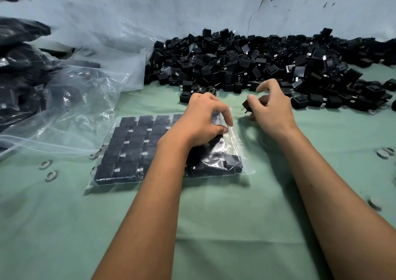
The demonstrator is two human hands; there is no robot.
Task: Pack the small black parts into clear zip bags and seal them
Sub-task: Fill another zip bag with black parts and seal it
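Clear zip bag (132, 151) lies flat on the green bench (214, 226), packed w/ black parts in neat rows; all places below are given rel. to this bag. Left hand (203, 119) rests on the bag's far right corner, its grip closed on the loose plastic at the open edge, thumb and forefinger pinching the film, other fingers curled over the parts underneath. Right hand (270, 108) is just right of the bag, off the plastic, above the bench; grip closed on one small black part (246, 105), prongs pointing down-left toward the bag, held betw. thumb and middle fingers w/ forefinger lifted and curled above. That part sits a short gap right of the left hand's knuckles, not touching the bag. Behind the bag, along the wall, a big loose pile of black parts (267, 65) spreads right. Left of the bag: crumpled clear bags (85, 99), some filled w/ dark parts. Small grey rings (48, 170) lie on the bench near the bag's left edge; more at far right (383, 153).
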